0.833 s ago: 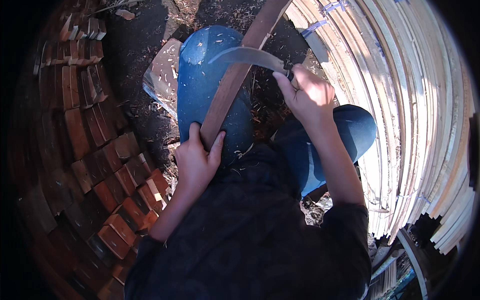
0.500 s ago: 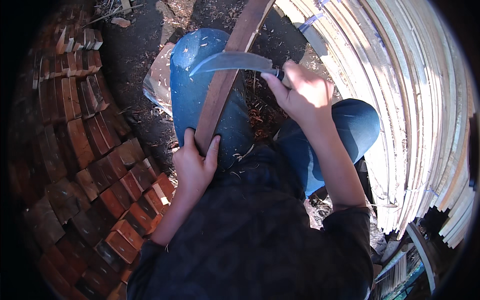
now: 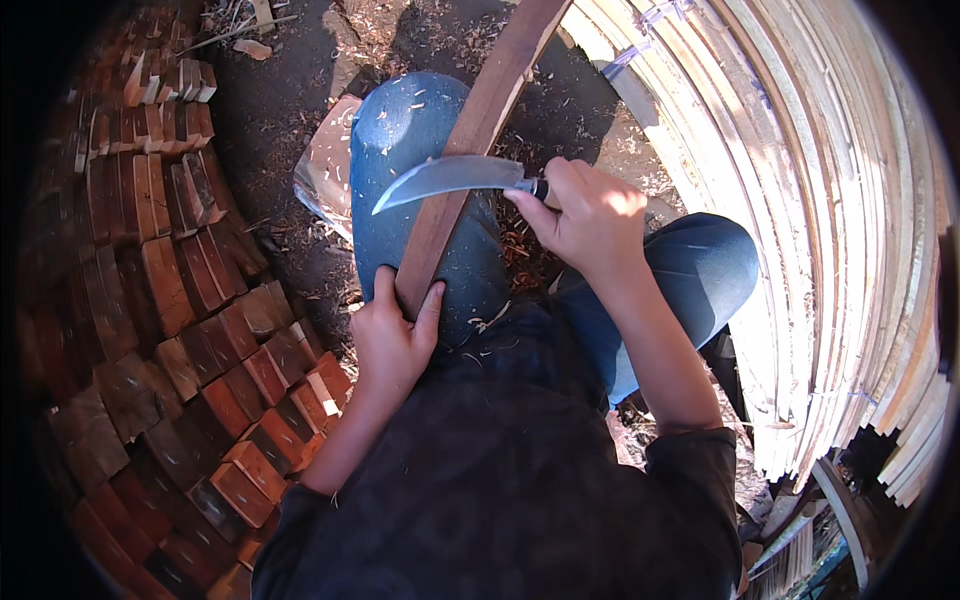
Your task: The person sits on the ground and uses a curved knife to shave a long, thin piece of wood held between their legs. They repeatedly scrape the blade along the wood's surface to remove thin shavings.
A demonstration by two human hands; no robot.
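A long reddish-brown wooden strip (image 3: 477, 125) slants across my left thigh and runs up out of the picture at the top. My left hand (image 3: 392, 325) grips its near end, thumb on one side and fingers on the other. In my right hand (image 3: 590, 212) is a knife with a curved blade (image 3: 447, 181) and a dark handle; the fist is closed round the handle. The blade lies across the strip above my left hand, its point reaching past the strip's left side. Whether the edge touches the wood I cannot tell.
Stacked reddish wooden blocks (image 3: 215, 340) rise along the left. A big bundle of long pale wooden strips (image 3: 800, 200) curves along the right. Shavings litter the dark ground (image 3: 300, 120). A brown, shiny-edged flat piece (image 3: 325, 165) lies beside my left knee.
My right hand and the knife have come down along the strip, closer to my left hand. My left hand keeps its grip on the strip's end.
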